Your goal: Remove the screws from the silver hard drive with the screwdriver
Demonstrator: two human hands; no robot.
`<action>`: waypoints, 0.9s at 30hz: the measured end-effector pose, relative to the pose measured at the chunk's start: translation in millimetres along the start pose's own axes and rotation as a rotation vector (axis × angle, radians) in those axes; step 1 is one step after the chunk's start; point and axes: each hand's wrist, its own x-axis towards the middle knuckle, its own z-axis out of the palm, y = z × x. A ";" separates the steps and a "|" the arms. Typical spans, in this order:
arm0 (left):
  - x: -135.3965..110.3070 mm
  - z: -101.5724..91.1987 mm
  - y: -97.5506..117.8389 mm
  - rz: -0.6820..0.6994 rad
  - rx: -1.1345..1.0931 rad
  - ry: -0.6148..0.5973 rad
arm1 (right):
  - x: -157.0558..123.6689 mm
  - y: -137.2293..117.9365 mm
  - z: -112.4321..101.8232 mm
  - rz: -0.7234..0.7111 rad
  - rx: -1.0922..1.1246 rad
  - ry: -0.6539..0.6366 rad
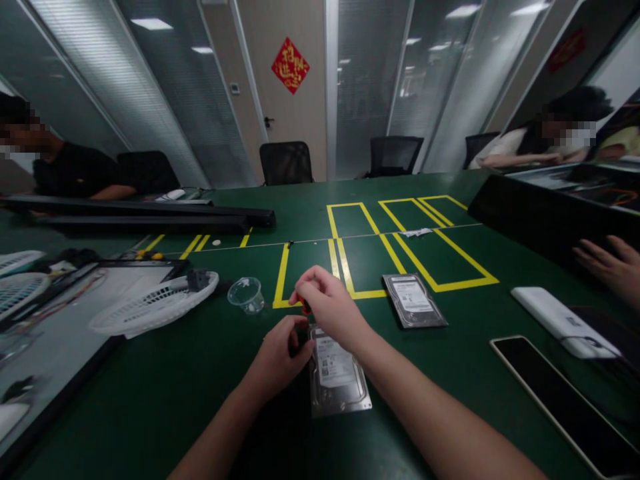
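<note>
Nearest the camera, two bare forearms meet over a drive (pixel 340 380) lying flat, label up, on the green surface (pixel 150 400). Left hand (pixel 280 357): grip curled shut at the drive's top-left corner and touching it; whether it clasps the drive itself cannot be told. Right hand (pixel 327 310): grip closed, fingertips pinching a small red tool (pixel 305 307) held just above that same corner.

Left to right around them: a white fan guard (pixel 150 310) resting partly on a pale board (pixel 60 333); a clear cup (pixel 247 295), upright, just beside a line of yellow tape (pixel 281 277); a second drive (pixel 414 301), label up, lying across the near line of a taped box, apart from the first; a white power bank (pixel 555 319); a dark phone (pixel 565 400), screen up, near the right edge. A co-worker's hand (pixel 607 265) rests at far right, well apart from both drives.
</note>
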 end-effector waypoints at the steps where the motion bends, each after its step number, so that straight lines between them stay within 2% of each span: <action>1: 0.1 0.0 0.1 0.000 -0.001 0.000 | -0.1 0.0 -0.6 -0.001 -0.008 0.000; 7: -0.3 -2.2 2.5 0.008 0.000 -0.010 | 1.1 0.3 -3.4 -0.125 -0.104 -0.033; 14: -0.7 -1.7 2.4 -0.014 -0.013 -0.024 | 3.0 2.7 -0.9 -0.005 0.008 -0.018; 22: -0.1 -3.9 5.2 -0.002 -0.001 -0.011 | 2.3 0.3 -4.1 -0.114 -0.122 -0.044; 27: -0.2 -2.5 3.6 -0.004 0.005 -0.012 | 1.5 -0.5 -2.2 -0.050 -0.034 -0.049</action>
